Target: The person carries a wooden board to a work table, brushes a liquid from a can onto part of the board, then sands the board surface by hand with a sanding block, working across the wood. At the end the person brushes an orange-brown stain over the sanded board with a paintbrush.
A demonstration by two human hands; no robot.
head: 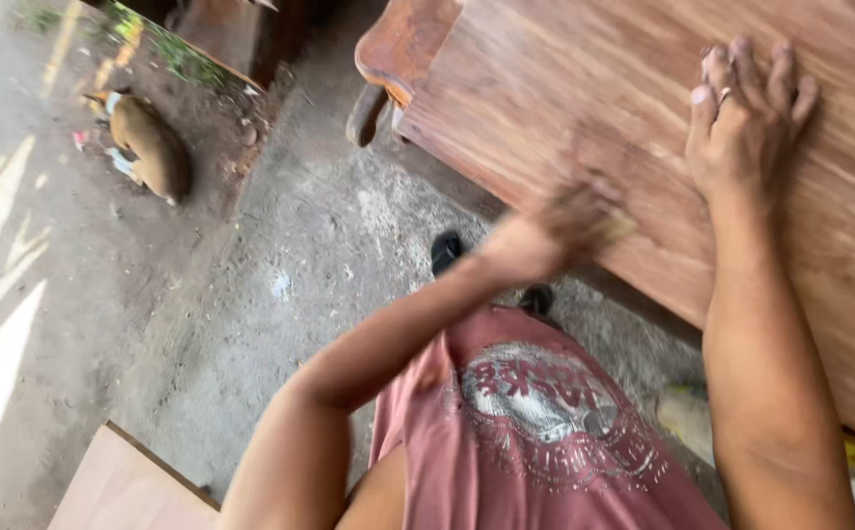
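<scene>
Hands on reddish-brown wooden panel (565, 88), right hand (747, 118) flat, left hand (575, 211) blurred

The wooden panel (585, 108) is a broad, flat slab of reddish-brown wood with long, streaky grain running along its length. It lies level, set at a slant, with 1 straight edge facing the person. Pale dusty patches dull its surface toward the near right part. A small, yellowish pad (616, 226), too blurred to make out clearly, sits on the panel just inside its near edge, down and left of the panel's middle.
</scene>
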